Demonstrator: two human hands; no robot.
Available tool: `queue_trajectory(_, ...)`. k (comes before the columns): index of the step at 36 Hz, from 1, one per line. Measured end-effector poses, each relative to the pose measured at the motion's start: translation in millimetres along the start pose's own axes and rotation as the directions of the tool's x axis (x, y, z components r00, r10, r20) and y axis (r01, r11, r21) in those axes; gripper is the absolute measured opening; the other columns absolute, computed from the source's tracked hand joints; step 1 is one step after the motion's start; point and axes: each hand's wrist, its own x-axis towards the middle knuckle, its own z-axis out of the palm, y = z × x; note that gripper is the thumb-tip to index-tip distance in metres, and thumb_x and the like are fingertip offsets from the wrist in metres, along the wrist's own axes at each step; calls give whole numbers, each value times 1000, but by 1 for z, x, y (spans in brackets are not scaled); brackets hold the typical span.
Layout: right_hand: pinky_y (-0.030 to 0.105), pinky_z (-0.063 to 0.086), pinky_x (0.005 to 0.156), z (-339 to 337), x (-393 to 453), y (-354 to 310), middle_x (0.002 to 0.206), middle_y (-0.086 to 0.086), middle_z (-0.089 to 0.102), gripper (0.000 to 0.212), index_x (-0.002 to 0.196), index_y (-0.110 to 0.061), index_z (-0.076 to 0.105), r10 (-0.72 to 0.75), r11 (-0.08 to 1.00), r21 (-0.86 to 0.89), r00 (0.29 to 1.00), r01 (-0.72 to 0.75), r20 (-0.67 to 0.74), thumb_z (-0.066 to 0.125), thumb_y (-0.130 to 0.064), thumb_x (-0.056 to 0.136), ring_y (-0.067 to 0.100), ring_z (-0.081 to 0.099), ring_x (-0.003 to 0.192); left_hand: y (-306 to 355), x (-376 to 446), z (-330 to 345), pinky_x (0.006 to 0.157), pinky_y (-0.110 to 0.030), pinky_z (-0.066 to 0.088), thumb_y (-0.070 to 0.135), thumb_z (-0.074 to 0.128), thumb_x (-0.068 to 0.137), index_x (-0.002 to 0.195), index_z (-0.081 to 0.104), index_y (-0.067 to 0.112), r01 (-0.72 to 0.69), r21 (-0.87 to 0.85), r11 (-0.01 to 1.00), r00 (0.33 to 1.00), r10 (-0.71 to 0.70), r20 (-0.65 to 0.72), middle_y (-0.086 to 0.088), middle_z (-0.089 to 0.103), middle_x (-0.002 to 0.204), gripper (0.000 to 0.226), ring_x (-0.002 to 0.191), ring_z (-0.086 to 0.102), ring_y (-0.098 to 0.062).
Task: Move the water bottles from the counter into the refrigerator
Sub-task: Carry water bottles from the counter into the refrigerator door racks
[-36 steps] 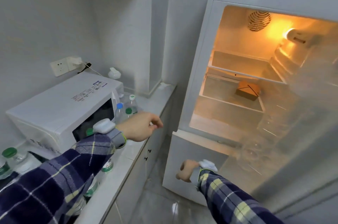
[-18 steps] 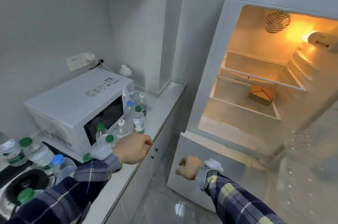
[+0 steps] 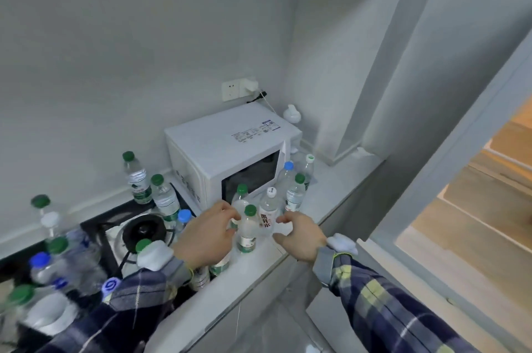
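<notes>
Bottles of water crowd the counter (image 3: 339,197) at centre frame, before the white microwave (image 3: 230,148). My left hand (image 3: 205,234) curls its fingers round a green-capped bottle (image 3: 247,230); my right hand (image 3: 299,234) pinches a white-capped bottle (image 3: 269,210) just right of it. More bottles stand over the stove (image 3: 138,231), lower left. I see the refrigerator (image 3: 472,208) open at the right edge.

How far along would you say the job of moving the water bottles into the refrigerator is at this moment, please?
Barely begun. Done: the refrigerator stands open, with no bottle visible in the part shown. In hand: the left hand and right hand are closing from either side on a green-capped bottle and a white-capped bottle in front of the microwave; neither is lifted. Left: every bottle on the counter and stove.
</notes>
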Motion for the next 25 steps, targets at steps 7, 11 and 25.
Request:
queue_trajectory(7, 35, 44, 105, 11, 30, -20, 146, 0, 46, 58, 142, -29, 50, -158, 985, -57, 986, 161, 48, 67, -38, 87, 22, 55, 128, -30, -9, -2, 82, -35, 50, 26, 50, 100, 135, 53, 31, 180, 7, 984, 982, -180, -53, 13, 38, 142, 35, 99, 63, -20)
queue_trajectory(11, 38, 45, 105, 19, 49, -31, 153, -2, 38, 67, 148, -30, 41, -247, 960, -106, 961, 260, 122, 66, -34, 86, 25, 51, 132, -34, -11, 6, 78, -34, 49, 29, 51, 100, 138, 50, 33, 270, 18, 963, 962, -268, -57, 13, 37, 145, 39, 101, 64, -24)
queue_trajectory(25, 30, 44, 87, 46, 72, -25, 124, 1, 55, 33, 122, -24, 61, -279, 928, -194, 939, 318, 202, 67, -26, 89, 28, 61, 109, -15, 10, 43, 95, -35, 49, 23, 51, 99, 149, 42, 33, 309, 105, 945, 948, -315, 43, 7, 47, 148, 52, 124, 60, -27)
